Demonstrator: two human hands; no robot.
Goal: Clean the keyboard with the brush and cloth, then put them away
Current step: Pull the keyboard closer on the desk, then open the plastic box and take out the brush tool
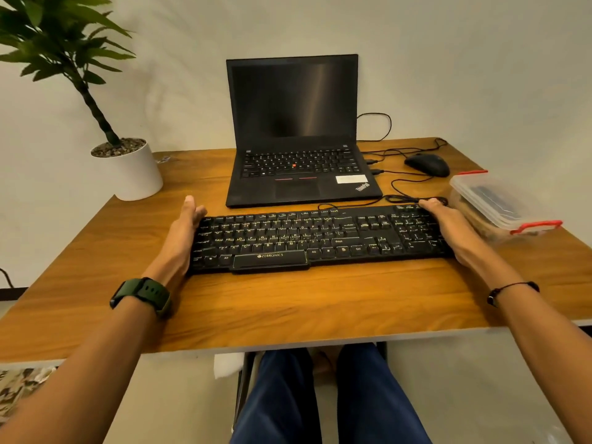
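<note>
A black wired keyboard (317,238) lies flat across the middle of the wooden desk (288,302). My left hand (181,233) lies against its left end with straight fingers. My right hand (448,224) lies against its right end, fingers straight along the edge. A clear plastic box with red clips (499,205) stands closed just right of the keyboard, with something dark and something tan inside. Neither a brush nor a cloth is plainly visible.
An open black laptop (298,161) with a dark screen stands behind the keyboard. A black mouse (427,165) and loose cables (400,184) lie at the back right. A potted plant in a white pot (131,168) stands at the back left corner.
</note>
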